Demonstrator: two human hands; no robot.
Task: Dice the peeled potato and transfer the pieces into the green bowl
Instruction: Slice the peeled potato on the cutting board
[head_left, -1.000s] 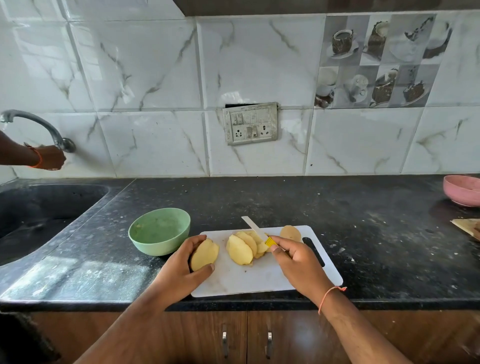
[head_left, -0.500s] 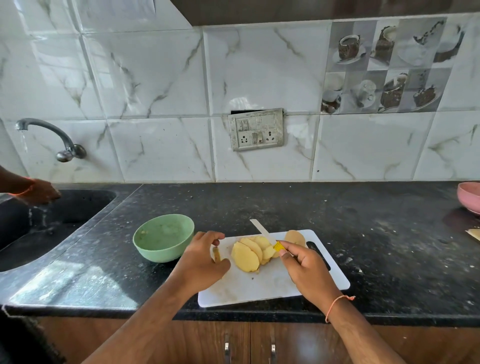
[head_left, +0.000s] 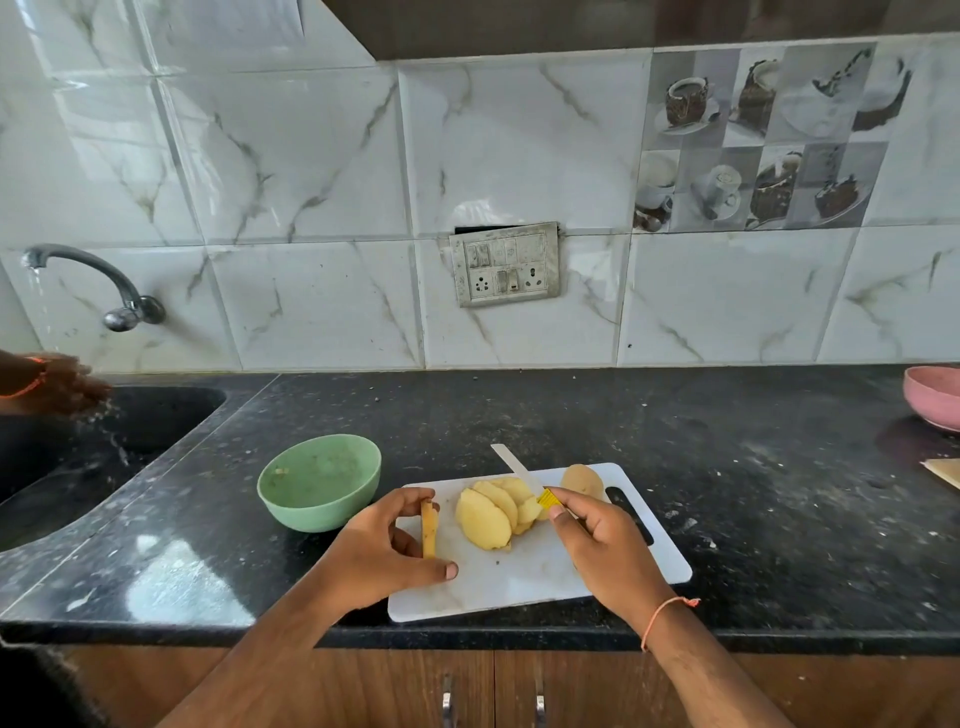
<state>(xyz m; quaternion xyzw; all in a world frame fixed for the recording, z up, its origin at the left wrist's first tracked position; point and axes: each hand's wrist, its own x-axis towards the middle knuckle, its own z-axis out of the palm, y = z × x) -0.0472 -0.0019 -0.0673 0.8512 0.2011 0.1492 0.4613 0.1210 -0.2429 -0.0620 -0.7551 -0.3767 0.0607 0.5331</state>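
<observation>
A white cutting board (head_left: 519, 582) lies on the black counter near its front edge. Several pale yellow potato slices (head_left: 491, 517) lean together in a stack on the board. My left hand (head_left: 382, 553) pinches one potato slice (head_left: 428, 527) upright on its edge, left of the stack. My right hand (head_left: 605, 545) grips a knife (head_left: 514, 467) by its yellow handle, with the white blade pointing away over the stack. One more potato piece (head_left: 582, 480) sits at the board's far side. The green bowl (head_left: 319, 480) stands just left of the board.
A black sink (head_left: 104, 447) is at the left, its tap (head_left: 93, 278) running; another person's hands (head_left: 57, 387) are under the water. A pink bowl (head_left: 935, 397) and a wooden board corner (head_left: 943, 470) sit at the right edge. A switch plate (head_left: 506, 265) is on the tiled wall.
My left hand has turned the potato slice from flat in my fingers to standing on edge over the board. The other person's hands dropped from the tap into the running water.
</observation>
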